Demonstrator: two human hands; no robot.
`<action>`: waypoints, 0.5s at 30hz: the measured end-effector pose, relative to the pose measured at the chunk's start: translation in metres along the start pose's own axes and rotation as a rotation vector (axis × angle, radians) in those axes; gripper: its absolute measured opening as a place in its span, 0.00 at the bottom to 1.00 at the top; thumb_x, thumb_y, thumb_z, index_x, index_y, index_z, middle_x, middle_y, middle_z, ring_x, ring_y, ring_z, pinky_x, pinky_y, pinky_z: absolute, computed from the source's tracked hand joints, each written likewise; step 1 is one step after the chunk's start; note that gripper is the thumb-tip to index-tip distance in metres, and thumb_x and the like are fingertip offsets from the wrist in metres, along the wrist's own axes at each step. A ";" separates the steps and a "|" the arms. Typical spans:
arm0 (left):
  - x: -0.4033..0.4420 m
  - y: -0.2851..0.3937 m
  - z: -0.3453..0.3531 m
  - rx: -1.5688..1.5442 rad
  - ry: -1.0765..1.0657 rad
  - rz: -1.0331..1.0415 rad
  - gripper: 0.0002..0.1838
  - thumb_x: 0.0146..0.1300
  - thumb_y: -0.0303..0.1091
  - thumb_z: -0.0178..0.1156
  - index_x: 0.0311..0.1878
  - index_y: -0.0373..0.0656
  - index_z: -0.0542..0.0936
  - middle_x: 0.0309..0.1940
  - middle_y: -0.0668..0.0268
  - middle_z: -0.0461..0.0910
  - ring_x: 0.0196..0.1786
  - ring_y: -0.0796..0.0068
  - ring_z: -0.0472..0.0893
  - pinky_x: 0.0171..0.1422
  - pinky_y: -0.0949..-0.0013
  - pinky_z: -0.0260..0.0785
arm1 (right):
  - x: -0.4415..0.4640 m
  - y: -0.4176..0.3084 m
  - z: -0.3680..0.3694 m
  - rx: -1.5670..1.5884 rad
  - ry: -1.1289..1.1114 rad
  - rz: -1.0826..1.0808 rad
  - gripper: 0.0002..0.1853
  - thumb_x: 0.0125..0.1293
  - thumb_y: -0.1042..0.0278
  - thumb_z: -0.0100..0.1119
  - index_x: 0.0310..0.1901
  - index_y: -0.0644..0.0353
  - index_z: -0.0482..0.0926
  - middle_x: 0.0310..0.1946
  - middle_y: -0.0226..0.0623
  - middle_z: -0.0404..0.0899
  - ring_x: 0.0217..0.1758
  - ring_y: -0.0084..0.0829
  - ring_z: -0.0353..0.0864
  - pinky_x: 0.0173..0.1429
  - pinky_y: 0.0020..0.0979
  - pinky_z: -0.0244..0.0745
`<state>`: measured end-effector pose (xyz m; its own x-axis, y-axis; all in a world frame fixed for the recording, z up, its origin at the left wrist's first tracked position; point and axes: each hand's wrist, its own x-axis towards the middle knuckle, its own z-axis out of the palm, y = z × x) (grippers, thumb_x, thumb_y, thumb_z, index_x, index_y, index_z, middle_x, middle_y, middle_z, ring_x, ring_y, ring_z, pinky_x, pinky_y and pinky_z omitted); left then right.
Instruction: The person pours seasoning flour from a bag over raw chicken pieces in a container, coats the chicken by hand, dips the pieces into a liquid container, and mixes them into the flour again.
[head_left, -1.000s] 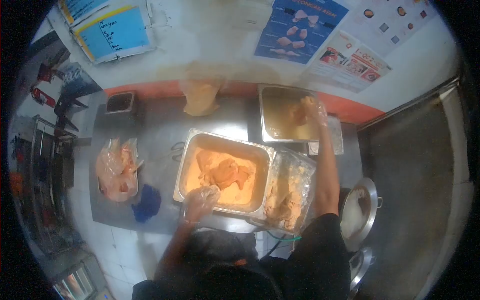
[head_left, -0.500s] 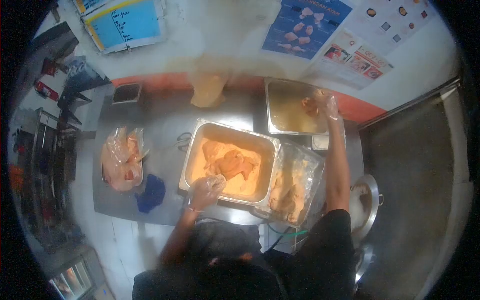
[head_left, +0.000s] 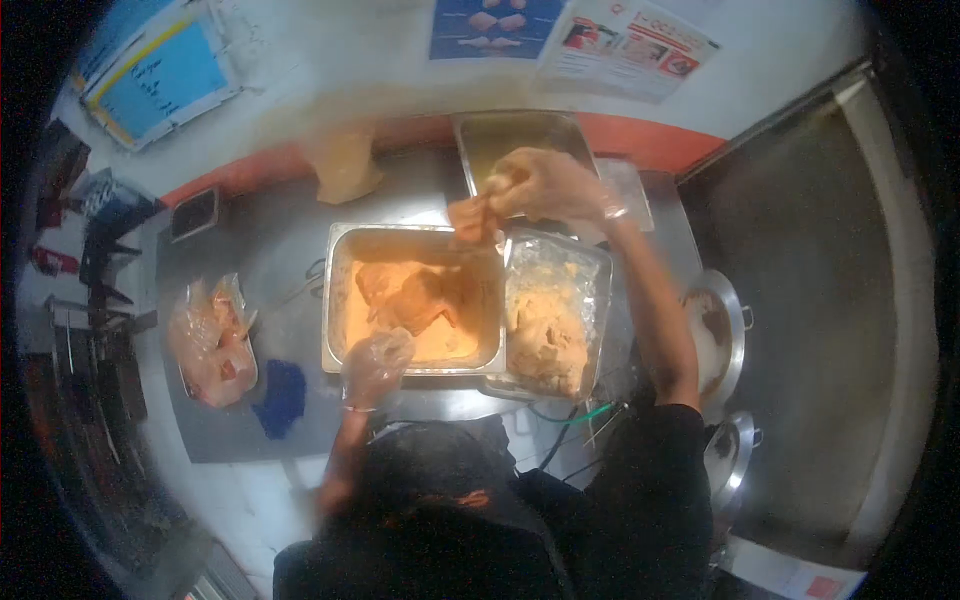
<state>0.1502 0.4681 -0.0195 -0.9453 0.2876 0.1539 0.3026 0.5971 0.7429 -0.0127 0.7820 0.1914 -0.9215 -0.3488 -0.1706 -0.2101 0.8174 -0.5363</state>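
My right hand, in a clear glove, grips a raw chicken piece at the far right corner of a deep metal pan. Orange-tinted coating powder fills the pan's bottom, and chicken pieces lie on it. My left hand, also gloved, is over the pan's near left edge. Its fingers are loosely bent, with no item visible between them. Behind my right hand stands a metal tray of yellowish liquid. A clear plastic bag of pale, clumpy flour sits right of the pan.
Bagged raw chicken is on the left of the metal table, near a blue cloth. Scissors lie beside the pan. A small dark tray stands at the back left. Large round pots are at the right.
My right hand has come from the liquid tray leftward and nearer, bringing the chicken piece to the pan's corner. My left hand stays by the near edge. The camera view has shifted.
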 end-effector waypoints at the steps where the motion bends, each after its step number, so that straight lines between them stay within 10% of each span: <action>1: -0.002 -0.009 0.005 0.074 0.036 0.162 0.12 0.56 0.40 0.68 0.38 0.43 0.84 0.31 0.60 0.85 0.35 0.59 0.84 0.39 0.62 0.76 | 0.003 0.048 0.023 -0.142 0.208 -0.334 0.20 0.60 0.57 0.66 0.50 0.60 0.81 0.36 0.37 0.84 0.32 0.24 0.81 0.38 0.28 0.79; 4: -0.003 0.005 -0.001 -0.067 0.066 0.018 0.11 0.54 0.38 0.70 0.38 0.42 0.84 0.31 0.60 0.85 0.34 0.61 0.85 0.39 0.62 0.76 | -0.027 0.053 0.044 -0.031 -0.334 0.108 0.19 0.64 0.57 0.61 0.52 0.58 0.81 0.39 0.37 0.84 0.36 0.26 0.82 0.43 0.30 0.79; 10: -0.002 0.028 -0.004 -0.171 0.177 -0.044 0.11 0.55 0.37 0.71 0.36 0.40 0.85 0.30 0.58 0.85 0.32 0.60 0.84 0.38 0.63 0.76 | -0.120 0.234 0.309 -0.016 0.072 0.085 0.11 0.57 0.64 0.62 0.40 0.57 0.82 0.35 0.47 0.84 0.38 0.47 0.84 0.44 0.44 0.79; 12: -0.002 0.016 0.000 -0.095 0.139 0.001 0.11 0.55 0.37 0.70 0.36 0.40 0.85 0.30 0.58 0.84 0.32 0.59 0.84 0.38 0.63 0.75 | -0.134 0.139 0.286 -0.193 -0.223 0.116 0.10 0.59 0.64 0.59 0.40 0.57 0.81 0.36 0.45 0.84 0.40 0.47 0.84 0.44 0.44 0.79; 15: -0.004 0.012 0.002 -0.047 0.087 0.009 0.12 0.56 0.37 0.70 0.36 0.39 0.85 0.29 0.57 0.84 0.32 0.58 0.83 0.37 0.62 0.74 | -0.137 0.141 0.309 -0.256 -0.098 0.287 0.09 0.60 0.63 0.59 0.39 0.58 0.79 0.35 0.47 0.83 0.40 0.46 0.84 0.43 0.43 0.79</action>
<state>0.1578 0.4761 -0.0125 -0.9503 0.2254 0.2149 0.3068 0.5584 0.7708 0.1853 0.8034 -0.1155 -0.9217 -0.1219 -0.3682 -0.0351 0.9716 -0.2338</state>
